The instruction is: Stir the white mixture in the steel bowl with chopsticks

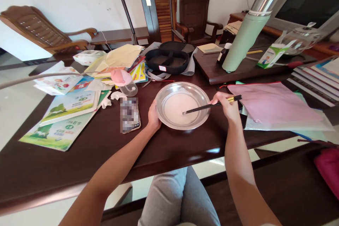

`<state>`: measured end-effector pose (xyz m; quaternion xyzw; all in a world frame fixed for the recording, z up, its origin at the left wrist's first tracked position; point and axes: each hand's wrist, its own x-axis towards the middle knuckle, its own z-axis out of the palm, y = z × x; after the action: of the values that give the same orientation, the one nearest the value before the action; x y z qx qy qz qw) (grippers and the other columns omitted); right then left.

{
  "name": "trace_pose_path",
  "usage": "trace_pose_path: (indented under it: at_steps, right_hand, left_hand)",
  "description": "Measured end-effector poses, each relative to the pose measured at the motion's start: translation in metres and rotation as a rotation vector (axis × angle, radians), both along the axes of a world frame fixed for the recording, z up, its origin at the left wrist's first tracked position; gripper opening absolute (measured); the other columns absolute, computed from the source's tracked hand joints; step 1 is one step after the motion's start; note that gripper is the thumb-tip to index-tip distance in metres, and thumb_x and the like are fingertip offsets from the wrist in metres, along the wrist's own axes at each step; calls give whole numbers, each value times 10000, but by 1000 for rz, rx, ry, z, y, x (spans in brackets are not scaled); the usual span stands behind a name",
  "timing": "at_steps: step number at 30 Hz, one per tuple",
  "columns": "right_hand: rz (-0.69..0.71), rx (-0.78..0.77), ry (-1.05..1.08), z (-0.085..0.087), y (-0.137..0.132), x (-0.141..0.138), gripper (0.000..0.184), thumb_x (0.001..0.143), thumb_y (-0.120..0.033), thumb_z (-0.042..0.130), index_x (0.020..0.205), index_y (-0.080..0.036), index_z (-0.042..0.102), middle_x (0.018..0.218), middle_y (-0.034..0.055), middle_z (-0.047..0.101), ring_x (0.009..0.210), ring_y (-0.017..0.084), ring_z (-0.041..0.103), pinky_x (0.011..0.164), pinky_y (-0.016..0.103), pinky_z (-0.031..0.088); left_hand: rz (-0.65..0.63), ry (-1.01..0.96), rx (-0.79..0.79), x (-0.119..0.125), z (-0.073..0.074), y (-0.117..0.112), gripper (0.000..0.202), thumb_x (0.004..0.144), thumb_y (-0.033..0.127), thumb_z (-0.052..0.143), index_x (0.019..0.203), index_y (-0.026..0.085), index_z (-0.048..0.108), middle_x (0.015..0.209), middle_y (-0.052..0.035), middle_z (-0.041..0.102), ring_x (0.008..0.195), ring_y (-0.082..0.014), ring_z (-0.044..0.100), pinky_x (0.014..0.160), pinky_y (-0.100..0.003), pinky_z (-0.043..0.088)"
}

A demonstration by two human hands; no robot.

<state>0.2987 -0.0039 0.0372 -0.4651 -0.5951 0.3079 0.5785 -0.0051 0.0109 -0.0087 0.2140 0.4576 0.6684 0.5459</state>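
Observation:
A shiny metal basin point(196, 123) stands on the dark table in front of me, with a whitish, milky liquid point(174, 107) in it. My left hand point(153, 116) grips the basin's left side, its fingers partly hidden behind the rim. Over the right rim, my right hand point(225, 102) is closed around a pair of black chopsticks point(201, 107) with gold bands near the top. Their tips dip into the liquid near the middle of the basin. A phone point(129, 114) lies left of my left hand.
Booklets point(71, 109), crumpled tissue point(107, 102) and a pink-lidded cup point(127, 83) are to the left. Behind the basin sits a black case point(166, 60). A green thermos point(246, 39) stands at back right, above a pink pouch point(275, 102).

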Motion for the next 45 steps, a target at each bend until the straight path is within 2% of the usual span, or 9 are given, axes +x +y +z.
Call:
trace_pose_path:
  at_steps: [4, 11, 18, 21, 25, 31, 38, 41, 45]
  right_hand:
    - [179, -12, -125, 2, 0, -11, 629, 930, -906, 797, 735, -311, 855, 831, 52, 883, 856, 293, 849, 853, 452, 658]
    - [-88, 23, -18, 0, 3, 6, 720, 944, -961, 723, 641, -308, 747, 686, 34, 792, 740, 294, 818, 880, 489, 673]
    - [178, -19, -128, 0, 2, -10, 645, 944, -920, 771, 783, -305, 879, 866, 57, 886, 892, 302, 864, 886, 458, 665]
    - [33, 14, -117, -3, 5, -5, 639, 945, -924, 763, 781, -313, 857, 870, 48, 889, 909, 306, 850, 923, 475, 665]
    - [-126, 29, 22, -3, 5, 7, 683, 988, -912, 709, 670, -310, 764, 670, 34, 786, 714, 285, 790, 779, 452, 653]
    - [167, -16, -148, 2, 1, -9, 677, 953, -930, 748, 752, -291, 841, 860, 57, 902, 872, 299, 858, 878, 451, 656]
    - [-107, 31, -4, -3, 6, 5, 706, 937, -959, 739, 653, -312, 743, 663, 22, 795, 720, 292, 829, 815, 457, 663]
    - [-22, -24, 1, -1, 2, 3, 711, 922, -958, 759, 633, -309, 739, 634, 25, 785, 673, 288, 817, 767, 450, 658]
    - [151, -44, -123, 1, 1, -11, 670, 928, -940, 774, 740, -299, 836, 813, 49, 892, 878, 314, 884, 886, 459, 659]
  left_hand:
    - [5, -2, 2, 0, -1, 1, 302, 810, 523, 948, 835, 259, 802, 1018, -37, 901, 1190, -318, 835, 1096, -399, 639]
    - [-8, -2, -8, -2, -1, 1, 332, 801, 538, 955, 824, 252, 788, 991, -41, 889, 1218, -333, 834, 1147, -434, 629]
    - [27, -29, -21, 0, 3, 0, 200, 851, 415, 920, 797, 255, 813, 1026, -36, 919, 1193, -308, 844, 1095, -392, 658]
    - [21, -18, -16, 0, 3, 0, 194, 867, 427, 913, 823, 260, 824, 1040, -39, 920, 1238, -315, 842, 1121, -396, 655]
    - [11, -2, -26, -1, 2, 0, 235, 868, 458, 911, 818, 254, 806, 1054, -56, 916, 1324, -335, 827, 1194, -423, 628]
    - [-10, 3, -4, -3, -2, 1, 302, 837, 524, 945, 900, 245, 848, 1091, -59, 925, 1325, -350, 829, 1198, -445, 633]
    - [-32, 25, 22, -7, -8, 3, 353, 796, 572, 966, 852, 248, 837, 1036, -34, 920, 1212, -329, 850, 1166, -429, 630]
    - [-42, 25, 28, -7, -8, 3, 341, 810, 557, 958, 831, 249, 815, 1046, -48, 915, 1260, -349, 839, 1178, -450, 623]
    - [-30, -6, 26, -6, -7, 2, 303, 815, 519, 959, 837, 248, 826, 1066, -54, 918, 1260, -346, 837, 1177, -446, 629]
